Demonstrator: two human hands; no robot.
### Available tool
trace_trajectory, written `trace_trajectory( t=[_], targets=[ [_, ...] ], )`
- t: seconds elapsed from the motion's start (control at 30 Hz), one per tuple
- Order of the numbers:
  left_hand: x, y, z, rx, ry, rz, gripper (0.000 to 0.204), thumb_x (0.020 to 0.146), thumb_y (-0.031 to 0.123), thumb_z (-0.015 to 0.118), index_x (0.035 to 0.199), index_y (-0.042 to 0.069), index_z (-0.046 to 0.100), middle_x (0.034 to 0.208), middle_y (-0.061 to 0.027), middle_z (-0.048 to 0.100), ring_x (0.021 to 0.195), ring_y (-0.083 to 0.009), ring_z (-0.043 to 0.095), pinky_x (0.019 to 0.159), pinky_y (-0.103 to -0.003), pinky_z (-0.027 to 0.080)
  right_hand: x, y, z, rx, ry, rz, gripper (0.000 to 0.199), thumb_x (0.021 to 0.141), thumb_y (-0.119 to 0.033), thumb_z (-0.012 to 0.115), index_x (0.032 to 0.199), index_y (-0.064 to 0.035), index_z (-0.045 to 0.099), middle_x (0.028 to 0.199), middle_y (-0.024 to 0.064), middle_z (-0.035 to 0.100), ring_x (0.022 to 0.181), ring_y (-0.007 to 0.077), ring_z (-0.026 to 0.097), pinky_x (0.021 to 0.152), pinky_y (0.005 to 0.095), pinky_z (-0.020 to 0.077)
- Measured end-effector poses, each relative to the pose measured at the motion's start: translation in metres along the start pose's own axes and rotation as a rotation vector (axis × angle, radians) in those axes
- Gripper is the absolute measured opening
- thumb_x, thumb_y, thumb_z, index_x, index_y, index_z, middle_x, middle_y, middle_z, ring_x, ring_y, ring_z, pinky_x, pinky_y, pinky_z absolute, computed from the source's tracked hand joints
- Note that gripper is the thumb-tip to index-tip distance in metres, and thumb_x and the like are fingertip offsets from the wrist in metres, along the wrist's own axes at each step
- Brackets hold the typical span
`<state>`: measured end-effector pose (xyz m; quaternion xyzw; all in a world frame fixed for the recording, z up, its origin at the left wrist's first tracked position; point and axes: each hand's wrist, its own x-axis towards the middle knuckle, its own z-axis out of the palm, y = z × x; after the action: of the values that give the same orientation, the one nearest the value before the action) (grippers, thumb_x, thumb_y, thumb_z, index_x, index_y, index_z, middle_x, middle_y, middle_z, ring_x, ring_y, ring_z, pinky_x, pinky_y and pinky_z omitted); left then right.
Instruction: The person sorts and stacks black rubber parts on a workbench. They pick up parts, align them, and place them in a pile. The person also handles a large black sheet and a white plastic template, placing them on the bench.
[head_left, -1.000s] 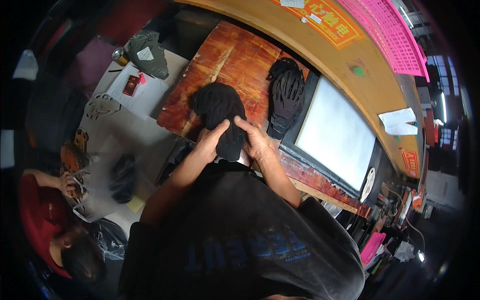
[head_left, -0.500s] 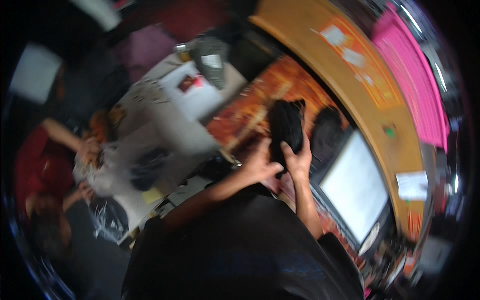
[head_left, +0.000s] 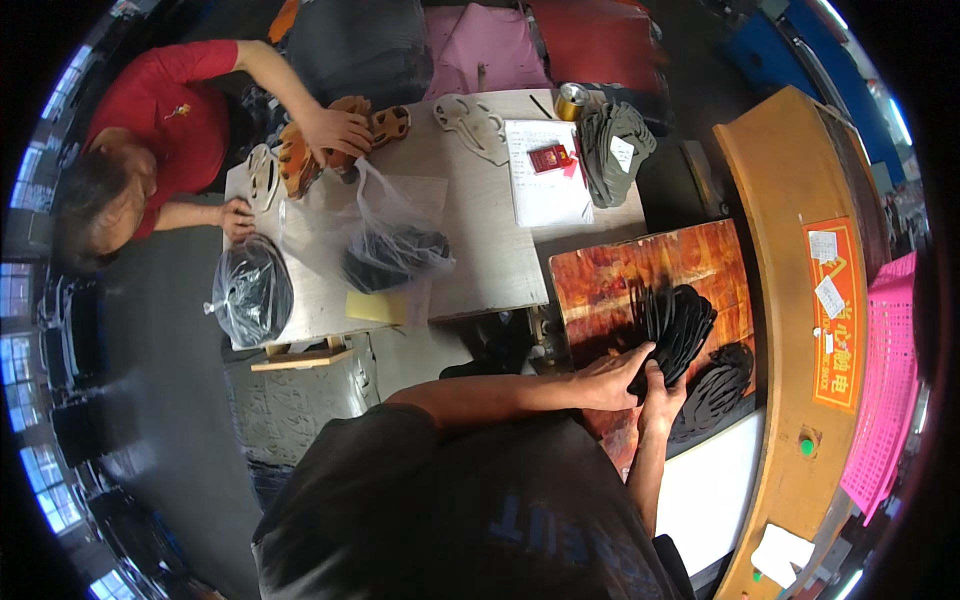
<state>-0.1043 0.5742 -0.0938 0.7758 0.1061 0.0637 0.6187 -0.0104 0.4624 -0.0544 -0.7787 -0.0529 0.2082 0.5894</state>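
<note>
A fanned stack of thin black cut pieces (head_left: 682, 325) is in my hands, above a reddish-brown patterned board (head_left: 590, 285). My left hand (head_left: 622, 377) grips its near left edge. My right hand (head_left: 660, 402) holds the near end beside it, thumb on top. What the pieces are made of I cannot tell. Just right of my right hand lies a second stack of black cut pieces (head_left: 722, 388), close to a white panel (head_left: 712, 490).
Left stands a pale table (head_left: 480, 260) with clear bags of black pieces (head_left: 395, 258), a notebook (head_left: 540, 200), a gold can (head_left: 571, 100) and a grey-green stack (head_left: 605, 165). A co-worker's hand (head_left: 338, 135) rests on brown cut pieces. An orange-brown machine beam (head_left: 790, 180) borders the right, beside a pink basket (head_left: 885, 390).
My view has swung, so the board and table sit differently in it. My left hand's fingers, spread beside the black stack before, are now closed on it; the stack has fanned out.
</note>
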Motion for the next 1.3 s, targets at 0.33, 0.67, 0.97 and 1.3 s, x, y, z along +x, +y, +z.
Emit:
trace_trajectory(
  t=[0.33, 0.67, 0.97, 1.3],
  targets=[
    [-0.004, 0.0, 0.014, 0.013, 0.078, -0.014, 0.115, 0.086, 0.014, 0.075, 0.168, 0.006, -0.004, 0.143, -0.0328, 0.055, 0.129, -0.0487, 0.059, 0.106, -0.049, 0.049, 0.015, 0.024, -0.003, -0.086, -0.159, -0.043, 0.046, 0.088, -0.014, 0.08, 0.129, 0.0021, 0.065, 0.115, 0.0115, 0.074, 0.102, 0.0197, 0.07, 0.095, 0.0348, 0.0549],
    [-0.042, 0.051, 0.007, 0.157, 0.269, -0.12, 0.077, 0.089, 0.025, 0.078, 0.153, 0.005, 0.042, 0.142, -0.0242, 0.058, 0.122, -0.0373, 0.065, 0.105, -0.041, 0.05, 0.038, 0.059, -0.019, -0.091, -0.14, -0.135, 0.051, 0.083, 0.008, 0.07, 0.133, 0.0046, 0.06, 0.124, 0.0115, 0.07, 0.11, 0.0206, 0.066, 0.101, 0.0325, 0.0504],
    [-0.203, 0.234, -0.089, -0.767, -0.572, 0.777, 0.042, 0.103, 0.042, 0.066, 0.111, 0.001, 0.07, 0.112, -0.0184, 0.071, 0.105, -0.0373, 0.068, 0.088, -0.047, 0.055, 0.052, 0.079, -0.031, -0.018, -0.101, -0.067, 0.048, 0.083, 0.005, 0.071, 0.131, 0.008, 0.064, 0.123, 0.0107, 0.072, 0.108, 0.0208, 0.067, 0.101, 0.033, 0.0506],
    [-0.287, 0.266, -0.117, -0.768, -0.584, 1.108, 0.041, 0.109, 0.041, 0.057, 0.099, 0.004, 0.068, 0.106, -0.0139, 0.069, 0.087, -0.0337, 0.068, 0.074, -0.044, 0.055, 0.055, 0.069, -0.032, -0.157, -0.018, 0.015, 0.051, 0.079, -0.001, 0.074, 0.128, 0.0074, 0.066, 0.118, 0.0136, 0.075, 0.103, 0.0237, 0.071, 0.096, 0.035, 0.0545]
  ],
)
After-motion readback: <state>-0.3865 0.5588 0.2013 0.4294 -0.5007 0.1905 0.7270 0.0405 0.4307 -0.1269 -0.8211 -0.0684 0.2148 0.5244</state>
